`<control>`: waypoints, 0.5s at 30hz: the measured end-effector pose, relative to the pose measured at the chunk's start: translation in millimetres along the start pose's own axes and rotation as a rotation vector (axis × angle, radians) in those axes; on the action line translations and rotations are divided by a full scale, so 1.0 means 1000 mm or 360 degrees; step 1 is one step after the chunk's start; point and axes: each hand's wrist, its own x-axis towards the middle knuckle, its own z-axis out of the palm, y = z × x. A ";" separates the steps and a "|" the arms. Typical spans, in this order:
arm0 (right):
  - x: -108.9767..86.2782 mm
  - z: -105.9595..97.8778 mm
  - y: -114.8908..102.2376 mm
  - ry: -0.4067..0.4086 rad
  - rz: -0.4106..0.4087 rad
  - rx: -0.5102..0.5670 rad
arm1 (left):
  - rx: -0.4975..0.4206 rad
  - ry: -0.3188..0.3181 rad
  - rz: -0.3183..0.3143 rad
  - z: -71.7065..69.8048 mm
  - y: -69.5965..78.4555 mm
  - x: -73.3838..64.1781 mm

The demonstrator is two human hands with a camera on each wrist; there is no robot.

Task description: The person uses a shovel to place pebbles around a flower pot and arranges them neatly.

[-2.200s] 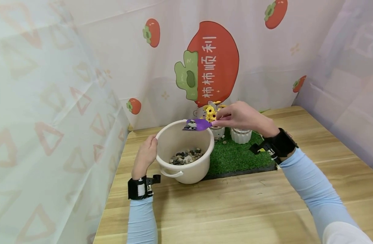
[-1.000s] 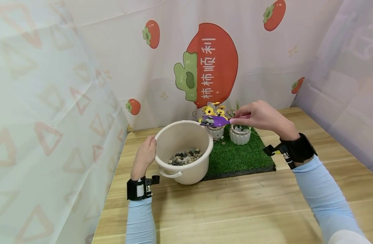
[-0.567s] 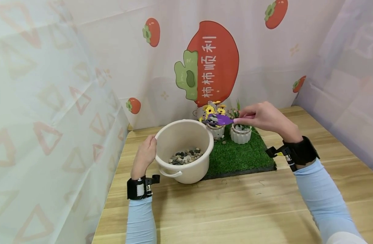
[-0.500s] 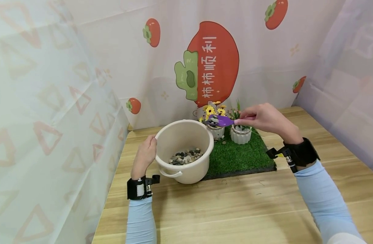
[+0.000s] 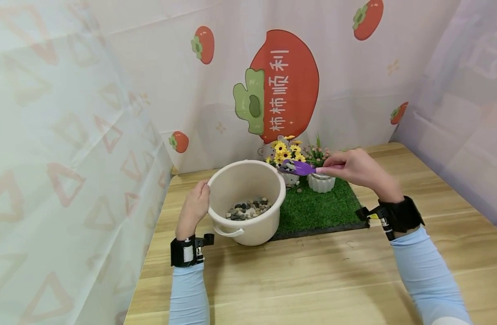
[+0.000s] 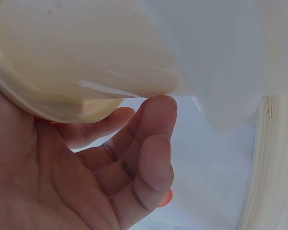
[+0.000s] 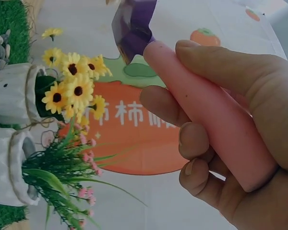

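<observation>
A cream bucket (image 5: 261, 230) stands at the left, with pebbles (image 5: 247, 209) on its bottom. My left hand (image 5: 194, 205) grips its left rim; the left wrist view shows curled fingers (image 6: 156, 158) below the rim against the wall. My right hand (image 5: 361, 171) holds a small trowel (image 5: 303, 168) by its pink handle (image 7: 211, 120), thumb along one side and fingers curled round. Its purple blade carries grey pebbles (image 5: 288, 166). The blade is just right of the bucket's rim, in front of a white pot (image 7: 12, 91) of yellow flowers (image 5: 281, 149), which it partly hides.
Artificial turf (image 5: 319, 210) lies right of the bucket. A second white pot (image 5: 321, 183) with pink-flowered greenery stands on it. Loose pebbles (image 7: 1, 50) lie near the first pot. A printed curtain (image 5: 215, 104) closes off the back of the wooden table (image 5: 313, 280).
The trowel with its pebbles has moved right, from above the bucket to in front of the flower pots, and lately sunk a little. My left hand and the bucket have hardly moved.
</observation>
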 end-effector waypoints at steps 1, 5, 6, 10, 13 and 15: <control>0.000 0.002 0.001 -0.0001 -0.0009 0.0000 | 0.0000 0.0001 -0.0003 0.000 0.000 0.000; -0.003 0.007 0.006 0.0009 -0.0018 0.0010 | 0.0008 0.0009 0.0005 0.001 0.001 0.000; -0.004 0.008 0.007 0.0018 -0.0018 0.0008 | 0.0010 0.0012 0.0009 0.001 0.001 0.000; -0.007 0.009 0.010 0.0083 -0.0029 -0.0032 | 0.0018 0.0023 0.0019 0.001 0.001 0.001; -0.008 0.009 0.011 0.0096 -0.0032 -0.0070 | 0.0028 0.0020 0.0023 0.000 0.001 0.001; -0.008 0.008 0.010 0.0086 -0.0024 -0.0079 | 0.0030 0.0020 0.0018 -0.001 0.001 0.002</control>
